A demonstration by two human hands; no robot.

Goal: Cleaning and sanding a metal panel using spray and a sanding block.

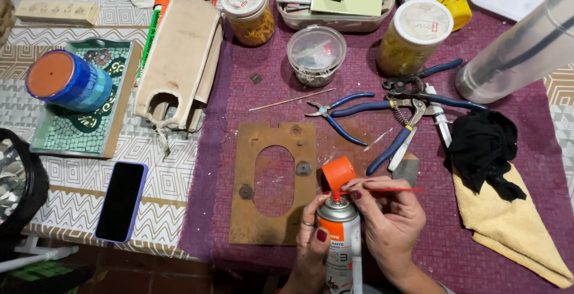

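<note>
While the head camera looks down on a worktop (pixel 490 234) spread with a purple cloth, a spray can (pixel 341 240) stands upright at the near edge between the person's two hands. Left hand (pixel 312 237) is wrapped around the can's left side, fingers closed on its body. Right hand (pixel 390 219) sits just to the can's right and slightly above its top, fingertips pinched shut on a thin red straw (pixel 394 189) that runs off to the right. An orange cap (pixel 338 173) tilts directly over the can's nozzle, touching the right hand's fingertips. Just left of the can lies a flat brown board (pixel 251 180) with an oval cut-out. Beyond the hands, blue-handled pliers (pixel 338 113) rest on the cloth, and a black rag (pixel 483 147) lies on a yellow cloth (pixel 508 222) to the right. A dark phone (pixel 121 201) lies well to the left.
</note>
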